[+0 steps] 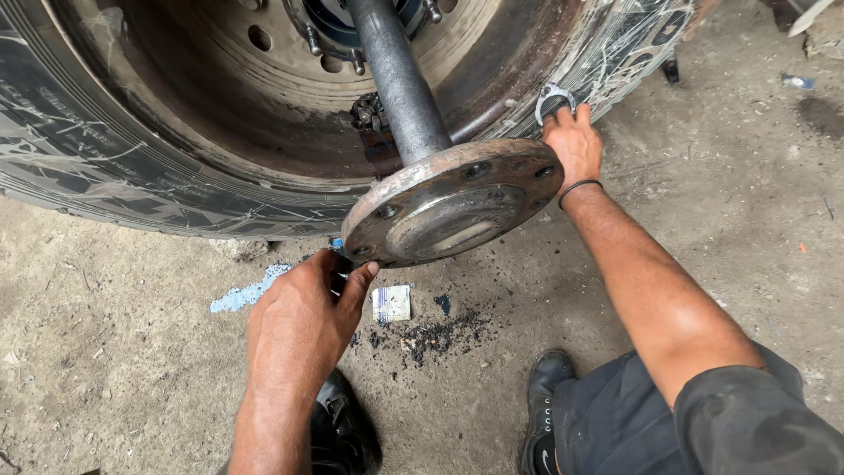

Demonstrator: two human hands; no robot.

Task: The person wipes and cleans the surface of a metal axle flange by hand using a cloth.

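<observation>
A rusty axle shaft (pixel 400 79) sticks out of the hub of a big truck wheel (pixel 158 123), ending in a round bolt-holed flange (pixel 453 200) near me. My left hand (pixel 303 317) grips the flange's lower left edge from below. My right hand (pixel 573 145) is on the flange's far right edge, fingers curled around it. A thin black band circles the right wrist. Just above the right hand a small metal ring-shaped part (pixel 554 98) leans against the tyre.
The ground is dirty concrete with dark grease crumbs (pixel 440 332), a small white wrapper (pixel 391 303) and a blue smear (pixel 246 295) under the flange. My black shoes (pixel 545 387) and dark trousers are at the bottom. Wheel studs (pixel 356 62) ring the hub opening.
</observation>
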